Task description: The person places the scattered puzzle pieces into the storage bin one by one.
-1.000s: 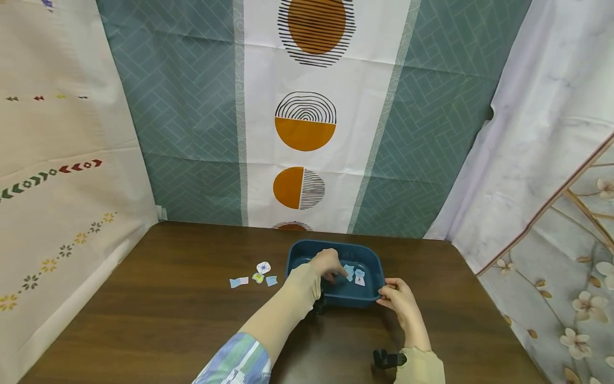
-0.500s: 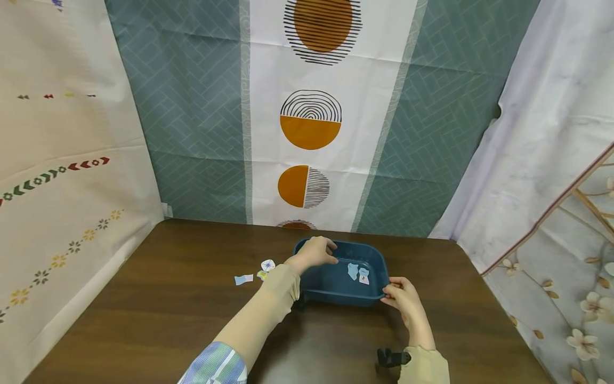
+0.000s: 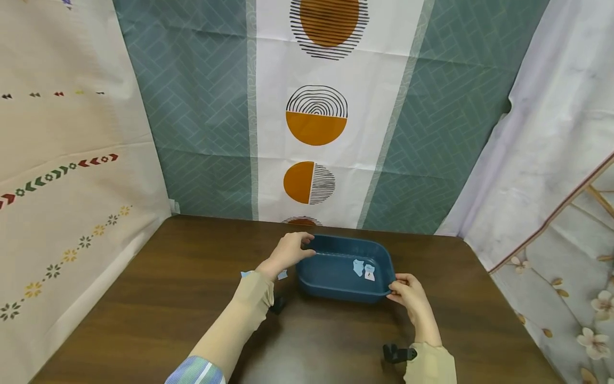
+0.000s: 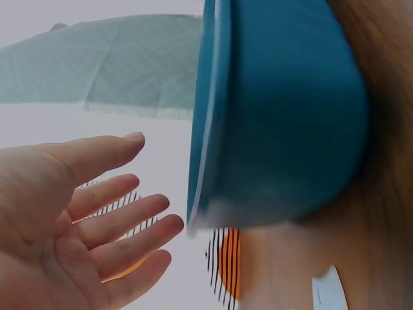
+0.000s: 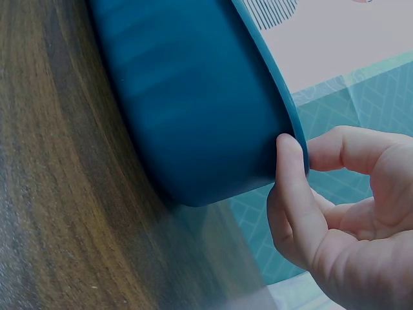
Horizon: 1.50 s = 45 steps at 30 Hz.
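A blue bin (image 3: 336, 292) stands on the wooden table, with two paper pieces lying on its floor: a light blue one (image 3: 358, 267) and a blue-and-white one (image 3: 369, 272). The left hand (image 3: 287, 252) is at the bin's left end, fingers spread and holding nothing; in the left wrist view the hand (image 4: 97, 219) is apart from the rim. The right hand (image 3: 410, 294) pinches the bin's right front corner, its thumb and fingers on either side of the rim, as the right hand (image 5: 348, 206) shows in the right wrist view.
Left of the bin, a small light blue piece (image 3: 282, 274) and part of another (image 3: 246, 273) show beside the left forearm, which may cover more pieces. Patterned cloths hang behind the table (image 3: 144, 288) and along both sides.
The left hand has moved left from inside the bin to its left end, now partly covering the loose pieces on the table. The right hand keeps its pinch on the corner.
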Tool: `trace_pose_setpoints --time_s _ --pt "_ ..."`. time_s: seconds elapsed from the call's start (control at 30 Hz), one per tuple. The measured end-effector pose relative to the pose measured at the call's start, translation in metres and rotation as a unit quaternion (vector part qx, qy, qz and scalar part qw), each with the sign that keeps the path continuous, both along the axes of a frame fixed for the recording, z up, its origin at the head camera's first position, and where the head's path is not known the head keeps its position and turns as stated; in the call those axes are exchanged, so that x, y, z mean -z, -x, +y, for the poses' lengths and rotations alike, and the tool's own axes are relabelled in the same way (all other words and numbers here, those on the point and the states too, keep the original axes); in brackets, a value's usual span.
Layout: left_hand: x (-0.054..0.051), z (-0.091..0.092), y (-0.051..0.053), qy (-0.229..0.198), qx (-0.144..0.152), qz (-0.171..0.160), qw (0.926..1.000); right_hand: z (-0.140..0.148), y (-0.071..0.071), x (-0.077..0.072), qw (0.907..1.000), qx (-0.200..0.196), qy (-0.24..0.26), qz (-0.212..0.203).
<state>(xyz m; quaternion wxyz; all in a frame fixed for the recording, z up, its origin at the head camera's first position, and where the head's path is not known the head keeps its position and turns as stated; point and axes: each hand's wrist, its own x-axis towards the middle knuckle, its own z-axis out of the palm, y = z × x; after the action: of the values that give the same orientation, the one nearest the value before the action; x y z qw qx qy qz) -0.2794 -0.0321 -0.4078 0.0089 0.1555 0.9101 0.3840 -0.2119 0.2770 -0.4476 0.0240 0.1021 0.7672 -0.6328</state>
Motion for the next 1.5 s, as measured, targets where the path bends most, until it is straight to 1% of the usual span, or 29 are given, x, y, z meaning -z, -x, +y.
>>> trace_pose_setpoints --time_s 0.13,0.27,0.4,0.5,0.7,0.87,0.93,1.1,1.27,1.37,1.4,1.5 --pt "0.005 -0.016 -0.003 0.001 -0.024 0.005 0.9997 0.001 0.001 -0.001 1.0000 0.000 0.001 -0.001" --pt "0.012 -0.035 -0.004 0.015 -0.036 0.017 0.9991 0.002 0.002 0.000 1.0000 -0.001 0.002 -0.002" --pt "0.018 -0.056 -0.006 0.022 -0.047 0.012 0.9986 0.002 0.002 0.001 1.0000 -0.003 0.003 0.000" --pt "0.024 -0.070 -0.008 0.028 -0.060 0.006 0.9978 0.001 0.001 0.002 1.0000 -0.004 0.003 -0.002" --pt "0.031 -0.090 -0.013 0.056 -0.071 -0.005 0.9959 0.000 0.000 0.001 1.0000 -0.002 0.004 0.001" --pt "0.037 -0.101 -0.017 0.093 -0.084 -0.021 0.9919 0.000 0.000 0.002 1.0000 -0.004 -0.001 0.002" --pt "0.039 -0.105 -0.019 0.104 -0.086 -0.027 0.9905 0.000 0.000 0.002 1.0000 -0.004 -0.002 0.002" --pt "0.044 -0.110 -0.024 0.119 -0.083 -0.030 0.9890 0.000 0.000 0.003 1.0000 -0.001 0.008 0.003" --pt "0.050 -0.115 -0.024 0.124 -0.085 -0.035 0.9880 0.000 0.000 0.003 1.0000 -0.001 0.009 0.000" --pt "0.051 -0.119 -0.025 0.130 -0.081 -0.035 0.9876 0.000 0.001 0.003 1.0000 -0.001 0.009 0.001" --pt "0.052 -0.120 -0.026 0.134 -0.077 -0.026 0.9877 0.000 0.001 0.003 1.0000 -0.001 0.009 0.002" --pt "0.052 -0.121 -0.030 0.143 -0.072 -0.016 0.9870 0.000 0.001 0.003 1.0000 -0.001 0.006 0.003"
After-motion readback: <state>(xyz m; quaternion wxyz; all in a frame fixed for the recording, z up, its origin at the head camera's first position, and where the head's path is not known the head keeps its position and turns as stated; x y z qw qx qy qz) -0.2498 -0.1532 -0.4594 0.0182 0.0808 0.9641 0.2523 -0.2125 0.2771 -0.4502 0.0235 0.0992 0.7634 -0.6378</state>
